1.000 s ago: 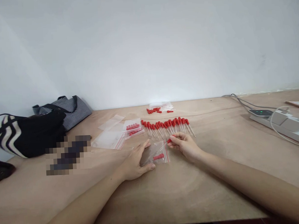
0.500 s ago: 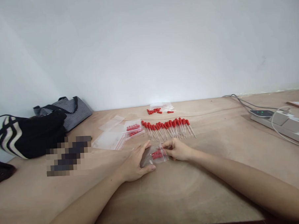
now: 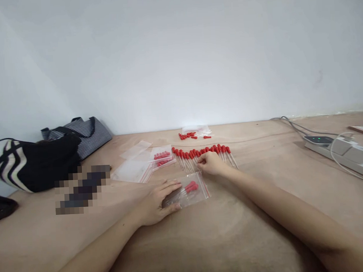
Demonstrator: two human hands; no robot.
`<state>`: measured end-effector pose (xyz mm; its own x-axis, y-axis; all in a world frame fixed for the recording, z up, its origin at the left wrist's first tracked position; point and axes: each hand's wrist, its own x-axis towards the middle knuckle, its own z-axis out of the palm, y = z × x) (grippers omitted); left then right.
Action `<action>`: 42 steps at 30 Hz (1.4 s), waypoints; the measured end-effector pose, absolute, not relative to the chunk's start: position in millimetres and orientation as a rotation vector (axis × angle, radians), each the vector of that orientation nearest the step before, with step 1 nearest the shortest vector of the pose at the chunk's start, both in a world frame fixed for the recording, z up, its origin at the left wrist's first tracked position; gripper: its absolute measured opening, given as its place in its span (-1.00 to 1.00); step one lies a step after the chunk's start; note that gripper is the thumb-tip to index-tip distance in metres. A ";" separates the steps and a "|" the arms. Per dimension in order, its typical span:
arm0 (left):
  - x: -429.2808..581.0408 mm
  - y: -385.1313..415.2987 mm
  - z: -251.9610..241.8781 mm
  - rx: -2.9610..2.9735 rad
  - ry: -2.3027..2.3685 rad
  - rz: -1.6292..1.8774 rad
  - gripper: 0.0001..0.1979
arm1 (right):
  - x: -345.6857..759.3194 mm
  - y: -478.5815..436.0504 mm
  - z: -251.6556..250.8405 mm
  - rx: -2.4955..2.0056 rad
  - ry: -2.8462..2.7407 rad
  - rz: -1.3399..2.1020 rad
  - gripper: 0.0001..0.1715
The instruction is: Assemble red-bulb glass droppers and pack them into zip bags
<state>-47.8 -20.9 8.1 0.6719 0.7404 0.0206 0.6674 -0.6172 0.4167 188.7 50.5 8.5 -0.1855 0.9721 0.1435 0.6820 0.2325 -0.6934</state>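
A clear zip bag [image 3: 202, 194] with several red-bulbed droppers [image 3: 191, 187] inside lies flat on the table. My left hand [image 3: 156, 203] rests over the bag's left end, fingers and thumb stretched apart and touching the plastic. Beyond the bag, my right hand [image 3: 213, 164] is at a row of red-topped droppers [image 3: 185, 156] laid side by side, stems toward me. Its thumb and fingertips are pinched together at the row's near side; whatever they hold is too small and hidden to make out.
Left of the row lie flat zip bags [image 3: 130, 171] and a filled bag [image 3: 163, 157]. Loose red bulbs [image 3: 186, 135] and clear tubes [image 3: 204, 131] sit near the wall. A striped bag [image 3: 89, 136] and black bag [image 3: 50, 161] stand left; a power strip [image 3: 344, 149] lies right.
My right hand has let go of the zip bag's mouth and moved away from me to the dropper row. The bag now lies flatter, and my left hand has shifted slightly left.
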 end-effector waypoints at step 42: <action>-44.9 -15.1 13.2 2.486 1.012 0.321 -0.52 | 208.4 -10.1 -14.8 -0.972 -1.133 1.511 -0.55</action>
<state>-44.9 -15.1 13.2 0.7062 0.7063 0.0489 0.6055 -0.6383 0.4754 208.4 -10.1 -14.8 -0.2067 0.9775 -0.0427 -0.2329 -0.0915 -0.9682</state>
